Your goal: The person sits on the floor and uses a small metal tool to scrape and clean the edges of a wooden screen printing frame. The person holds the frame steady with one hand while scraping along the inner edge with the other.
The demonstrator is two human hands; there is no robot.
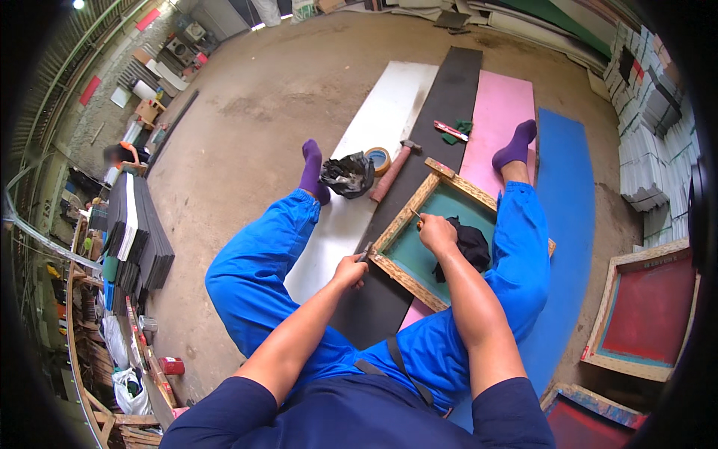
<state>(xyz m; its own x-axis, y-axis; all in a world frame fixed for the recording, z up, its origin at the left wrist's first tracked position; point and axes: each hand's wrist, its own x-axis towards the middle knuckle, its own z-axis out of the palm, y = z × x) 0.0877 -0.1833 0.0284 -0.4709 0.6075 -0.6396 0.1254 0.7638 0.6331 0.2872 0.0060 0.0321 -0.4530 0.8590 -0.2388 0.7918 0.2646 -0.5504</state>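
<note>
A wooden screen frame (404, 278) with teal mesh lies between my legs. My left hand (349, 272) is closed around a small grey metal tool (366, 253), its end at the frame's left corner; its exact kind is unclear. Over the mesh, my right hand (438, 233) grips a thin-shafted tool like a screwdriver (416, 215), pointing toward the frame's left rail. A bunched black cloth (473, 245) rests on the mesh beside my right wrist. Beyond the frame lie a hammer (392, 173) with a reddish handle, a tape roll (379, 160) and a crumpled black plastic bag (348, 175).
Long white (381, 112), black (452, 90), pink (499, 97) and blue (566, 194) sheets cover the floor. A red cutter (450, 131) lies on green cloth. Red-meshed frames (649, 310) and stacked white blocks (645, 161) stand right. Another person (129, 154) sits far left.
</note>
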